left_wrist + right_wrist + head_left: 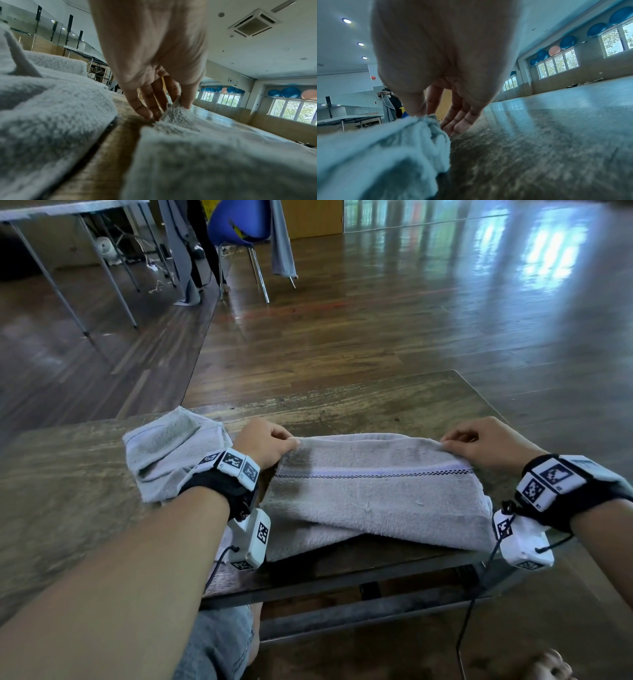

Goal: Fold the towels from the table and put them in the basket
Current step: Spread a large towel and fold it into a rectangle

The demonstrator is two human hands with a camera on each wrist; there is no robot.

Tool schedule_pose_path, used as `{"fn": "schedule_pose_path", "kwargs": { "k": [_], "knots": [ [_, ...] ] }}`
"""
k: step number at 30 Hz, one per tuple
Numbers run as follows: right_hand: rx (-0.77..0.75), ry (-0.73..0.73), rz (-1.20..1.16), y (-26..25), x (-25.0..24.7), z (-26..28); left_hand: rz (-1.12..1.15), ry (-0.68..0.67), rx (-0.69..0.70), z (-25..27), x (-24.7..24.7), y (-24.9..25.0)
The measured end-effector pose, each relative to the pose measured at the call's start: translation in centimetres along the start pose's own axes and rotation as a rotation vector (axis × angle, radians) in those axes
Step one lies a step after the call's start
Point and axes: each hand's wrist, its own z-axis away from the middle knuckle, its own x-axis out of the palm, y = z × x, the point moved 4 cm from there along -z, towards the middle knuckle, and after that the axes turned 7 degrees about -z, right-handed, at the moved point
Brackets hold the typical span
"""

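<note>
Left hand (265,445) and right hand (486,445) each pinch a far corner of the towel (373,491); a thin grip could slip, skewing the fold toward the crumpled towel (168,450) at 9 o'clock on the desk (376,405).

Out past the grip, across the glossy wood floor (394,313), stands a blue chair (239,224) with grey cloth (282,241) hanging beside it. Farther off to the left sits a folding table (61,207). Blue and pink balls (568,42) line a shelf above the windows (558,65).
</note>
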Motion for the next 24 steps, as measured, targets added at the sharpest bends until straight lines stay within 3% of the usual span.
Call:
{"fn": "schedule_pose_path", "kwargs": {
  "k": [10,15,20,24],
  "knots": [
    [-0.079,-0.079,0.032,-0.4,0.4,0.1,-0.041,0.021,-0.027,-0.4,-0.3,-0.5],
    [-0.144,-0.131,0.188,-0.9,1.1,0.4,-0.083,0.011,-0.021,-0.4,-0.1,-0.5],
    [-0.191,-0.088,0.287,-1.6,1.7,0.4,-0.087,0.005,-0.013,-0.3,0.0,-0.3],
    [-0.163,0.054,0.17,-1.3,0.2,0.0,-0.103,0.044,-0.012,-0.2,-0.5,-0.4]
  ]
}}
